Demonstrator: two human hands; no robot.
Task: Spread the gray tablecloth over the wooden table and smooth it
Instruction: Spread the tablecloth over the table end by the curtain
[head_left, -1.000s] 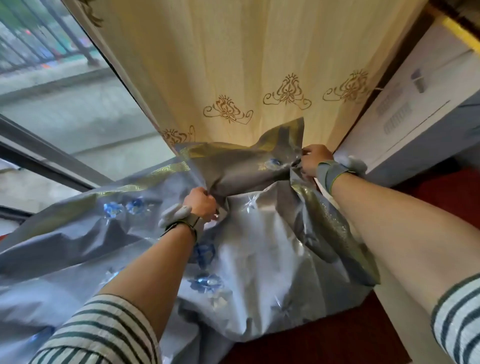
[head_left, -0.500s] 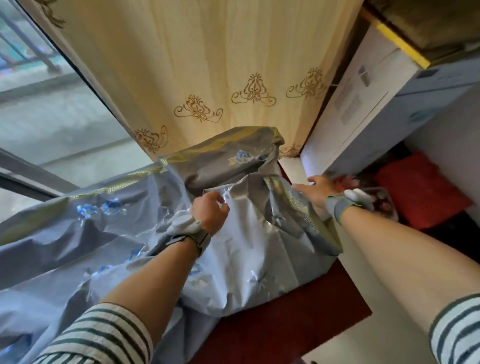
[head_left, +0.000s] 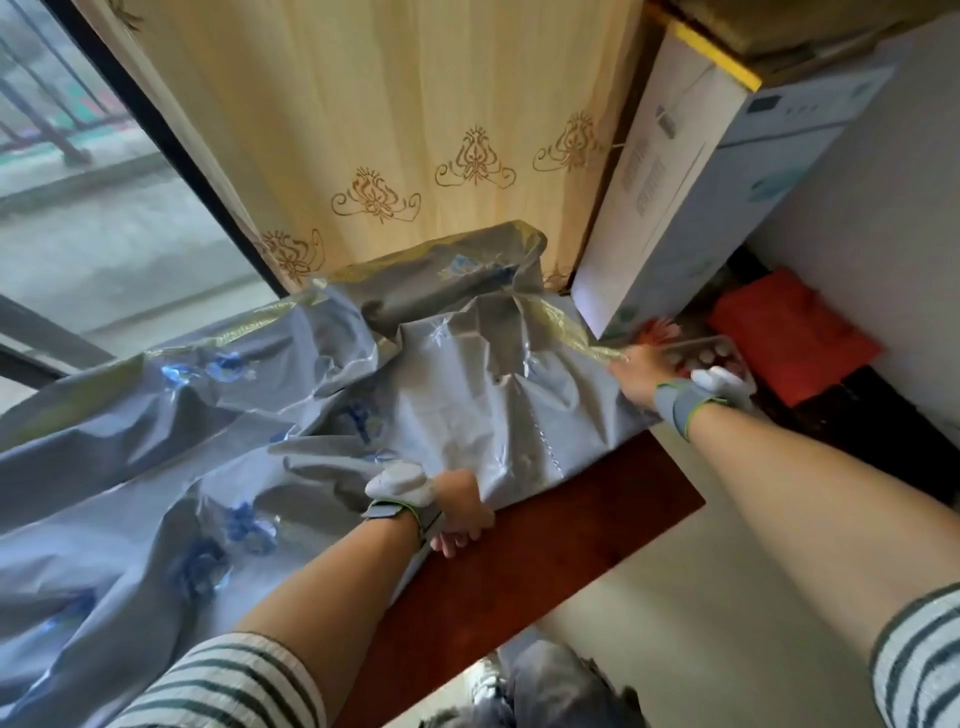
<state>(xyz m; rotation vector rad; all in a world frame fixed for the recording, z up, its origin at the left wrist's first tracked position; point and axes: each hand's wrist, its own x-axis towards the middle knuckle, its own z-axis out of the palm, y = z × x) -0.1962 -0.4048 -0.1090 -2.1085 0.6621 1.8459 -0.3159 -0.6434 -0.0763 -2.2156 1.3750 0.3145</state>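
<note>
The gray tablecloth (head_left: 457, 395) lies crumpled over most of the wooden table (head_left: 545, 561), with only the near right corner of the dark red-brown top bare. The cloth bunches in high folds at the far side, against the yellow curtain (head_left: 415, 130), and its gold-trimmed border twists across the far right.

The left hand (head_left: 460, 512) is closed on the near hem of the cloth, fingers curled under the edge at the line where fabric meets bare wood. That hold looks meant to draw the hem toward the uncovered corner. The right hand (head_left: 636, 376) reaches out to the far right and pinches the gold border where it trails off the table edge, close to the white cardboard box (head_left: 654, 208). Gripping there lets the person pull the twisted corner outward and undo the fold.

With both hands on separate edges, the spreading step seems under way, while the smoothing is not yet begun: deep wrinkles run through the middle and left of the cloth.
</note>
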